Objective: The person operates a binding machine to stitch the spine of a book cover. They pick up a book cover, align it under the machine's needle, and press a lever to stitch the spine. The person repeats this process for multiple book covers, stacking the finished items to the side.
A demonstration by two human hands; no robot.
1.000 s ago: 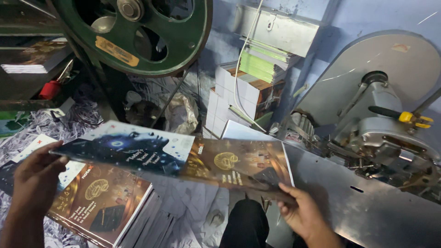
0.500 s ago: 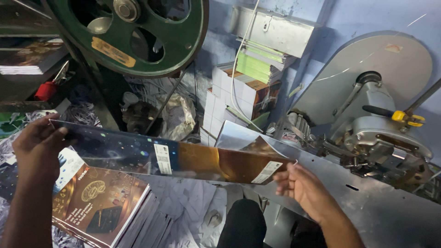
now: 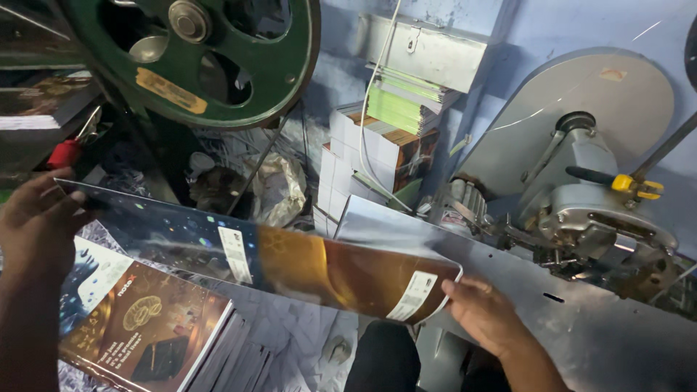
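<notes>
- Container: none visible; a stack of printed sheets (image 3: 156, 330) lies loose at lower left.
- Glossy printed sheet (image 3: 290, 265): suspended between both hands, above the stack.
- Left hand (image 3: 36, 225): fingers closed on the sheet's left end.
- Right hand (image 3: 483, 312): pinching the right end.
- Long axis: left to right, descending rightward; printed face tilted toward the camera.

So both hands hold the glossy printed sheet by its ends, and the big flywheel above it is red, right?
Not quite: the head view shows the flywheel is green, not red. The left hand and right hand do hold the glossy printed sheet by its ends.
</notes>
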